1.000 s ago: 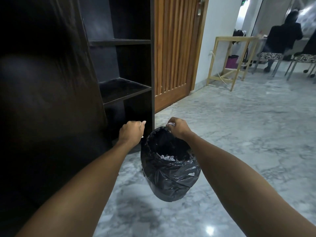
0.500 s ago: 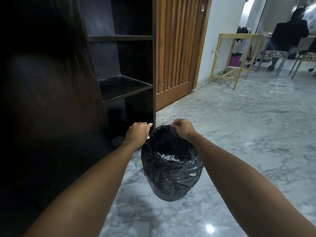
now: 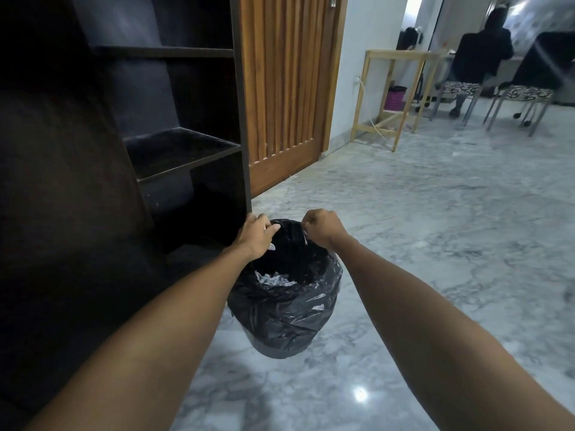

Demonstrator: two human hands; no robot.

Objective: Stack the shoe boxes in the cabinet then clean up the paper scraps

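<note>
Left hand: the left hand (image 3: 255, 234) is being held at the 10 o'clock edge of the bin's rim, fingers curled around the liner there; a small white scrap is being glimpsed under the palm.
Right hand: the right hand (image 3: 320, 227) is being kept at the 1 o'clock edge of the rim, knuckles up, the liner being pinched in a closed fist.
Bin: a round bin lined with a black plastic bag (image 3: 287, 301) is being seen between the two forearms, at the foot of the cabinet — whether it is being lifted clear of the floor cannot be told.
Paper scraps: crumpled white paper scraps (image 3: 275, 279) are being held inside the bag, toward its 8 o'clock side.
Cabinet: the dark open cabinet (image 3: 186, 141) is being seen at 10 o'clock from the bin, its visible shelves bare.
Surroundings: a slatted wooden door (image 3: 286, 88) is being shown at 12 o'clock, and a marble floor (image 3: 435, 228) is being spread out to the right — a seated person (image 3: 479, 54) is being seen far off at 2 o'clock.
</note>
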